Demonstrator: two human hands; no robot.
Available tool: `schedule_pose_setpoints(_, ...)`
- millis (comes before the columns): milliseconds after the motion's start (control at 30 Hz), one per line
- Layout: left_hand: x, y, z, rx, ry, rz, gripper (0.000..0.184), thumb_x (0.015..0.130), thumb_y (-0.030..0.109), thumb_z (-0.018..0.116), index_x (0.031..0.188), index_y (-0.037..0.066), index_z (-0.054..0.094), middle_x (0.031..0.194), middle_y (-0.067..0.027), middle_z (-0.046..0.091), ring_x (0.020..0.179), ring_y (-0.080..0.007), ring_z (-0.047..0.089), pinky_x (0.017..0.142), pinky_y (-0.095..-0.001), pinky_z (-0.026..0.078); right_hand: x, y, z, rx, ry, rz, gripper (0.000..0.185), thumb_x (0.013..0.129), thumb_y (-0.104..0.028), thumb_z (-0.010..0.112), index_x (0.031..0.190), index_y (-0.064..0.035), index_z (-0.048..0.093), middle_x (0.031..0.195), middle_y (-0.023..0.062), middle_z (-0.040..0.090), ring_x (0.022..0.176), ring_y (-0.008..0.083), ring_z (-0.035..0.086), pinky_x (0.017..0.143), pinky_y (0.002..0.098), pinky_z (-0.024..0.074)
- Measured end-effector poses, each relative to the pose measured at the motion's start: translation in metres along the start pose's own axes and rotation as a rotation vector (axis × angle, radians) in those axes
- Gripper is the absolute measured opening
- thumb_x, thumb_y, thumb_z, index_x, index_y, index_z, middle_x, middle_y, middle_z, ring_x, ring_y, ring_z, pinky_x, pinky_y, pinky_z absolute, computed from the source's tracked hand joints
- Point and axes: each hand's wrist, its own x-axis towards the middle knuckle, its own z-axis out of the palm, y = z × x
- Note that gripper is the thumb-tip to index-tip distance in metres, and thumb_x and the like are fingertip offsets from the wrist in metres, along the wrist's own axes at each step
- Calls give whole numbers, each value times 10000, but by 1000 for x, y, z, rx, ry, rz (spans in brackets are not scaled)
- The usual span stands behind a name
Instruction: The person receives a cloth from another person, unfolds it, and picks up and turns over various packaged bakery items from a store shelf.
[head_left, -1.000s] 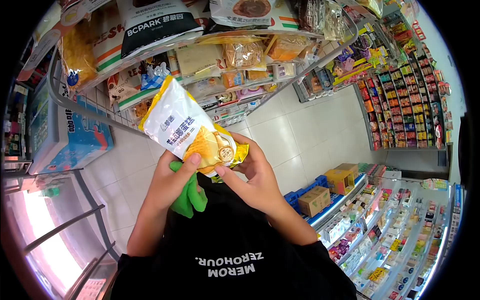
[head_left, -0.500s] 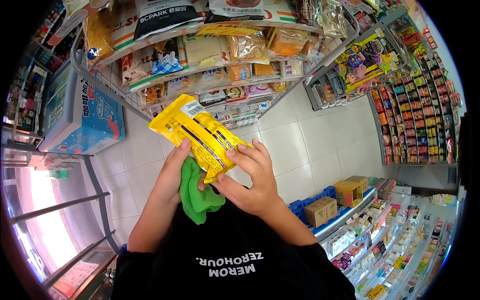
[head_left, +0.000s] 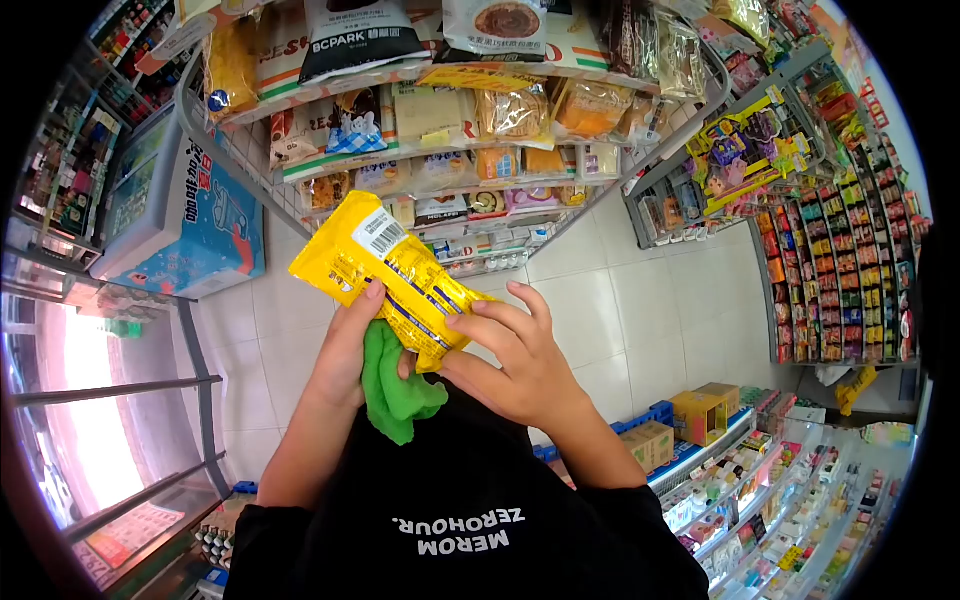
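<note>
The left hand (head_left: 342, 345) pinches a yellow packet (head_left: 420, 298) (barcode up) and a green cloth (head_left: 393, 392); the right hand (head_left: 530, 368) holds its near end, fingers partly spread. The packet is off the shelves, not set down. Beyond lies the rack's edge (head_left: 310, 172); bare floor (head_left: 580, 310) gives room rightward.

Far, on a tiered rack (head_left: 700, 125), packaged bread (head_left: 515, 112); to its left, a freezer (head_left: 205, 235). Right, snacks (head_left: 825, 290) on another rack (head_left: 845, 364). Near right, cartons (head_left: 705, 415) beside stocked shelves (head_left: 770, 500).
</note>
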Motion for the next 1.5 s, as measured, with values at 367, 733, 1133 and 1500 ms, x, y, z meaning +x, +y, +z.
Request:
schedule_pose_setpoints(367,18,10,4,-221,25,-115,435,1039,426,432,1260,63,523,933,-126,689,549,-178,625,423,-271,497,38,30,-39,-86,-140,-386,143,815,-120,698,946,-87,653,1157,70,632,1132,242,610,980,431,494)
schedule_pose_setpoints(733,1,55,3,-182,-150,-29,492,1009,392,475,1389,92,384,1109,-211,611,507,-287,598,464,-384,501,117,31,-52,-328,-241,-306,454,831,-174,667,1263,-92,556,1232,137,581,1048,288,614,906,400,507)
schedule_pose_setpoints(1133,-6,121,-27,135,-564,156,643,1021,300,497,1535,19,231,1413,-356,454,610,-201,649,589,-273,538,237,27,-125,770,363,426,522,892,-12,691,1364,9,468,1224,97,591,1113,151,592,949,292,491)
schedule_pose_setpoints(1500,1,130,-58,210,-490,120,466,1011,225,442,1412,-2,372,1279,-370,552,570,-264,635,565,-327,537,320,28,-57,726,573,353,398,918,-35,694,1281,-12,531,1228,85,557,1089,128,580,911,269,500)
